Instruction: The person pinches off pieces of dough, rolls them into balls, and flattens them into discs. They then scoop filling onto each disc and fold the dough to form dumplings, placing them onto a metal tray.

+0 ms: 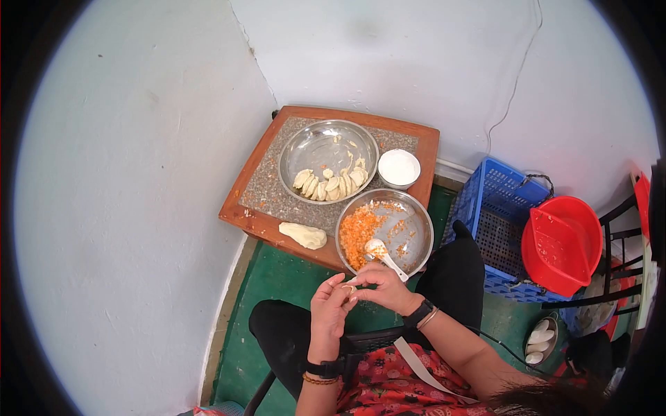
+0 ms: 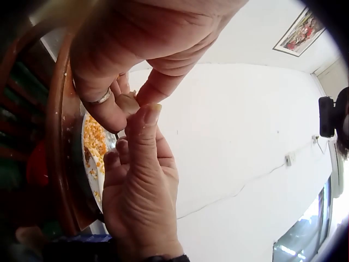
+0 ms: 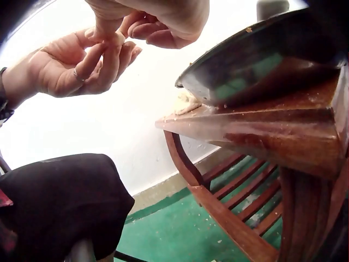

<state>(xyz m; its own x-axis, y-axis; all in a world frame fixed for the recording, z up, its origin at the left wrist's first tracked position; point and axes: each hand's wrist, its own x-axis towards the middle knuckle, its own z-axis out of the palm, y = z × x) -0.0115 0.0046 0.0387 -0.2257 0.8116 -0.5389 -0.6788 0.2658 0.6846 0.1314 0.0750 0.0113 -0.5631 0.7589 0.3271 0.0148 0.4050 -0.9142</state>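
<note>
Over the lap, just in front of the table, both hands meet at a small dumpling [image 2: 128,102]. The left hand [image 1: 329,308], with a ring on one finger, pinches it from one side. From the other side the right hand [image 1: 390,287] pinches its edge with thumb and fingertips. Fingers hide most of the dumpling in every view. Beyond the right hand stands a steel bowl [image 1: 424,239] of chopped orange filling [image 1: 359,232], with a white spoon [image 1: 386,258] leaning in it. A pale dough lump [image 1: 303,235] lies on the table's front edge, left of the bowl.
On the small wooden table [image 1: 260,177], a steel tray [image 1: 295,149] holds several shaped dumplings [image 1: 333,186]. A white bowl of flour [image 1: 399,168] stands beside it. To the right are a blue crate [image 1: 472,197] and red basins [image 1: 555,253] on the green floor.
</note>
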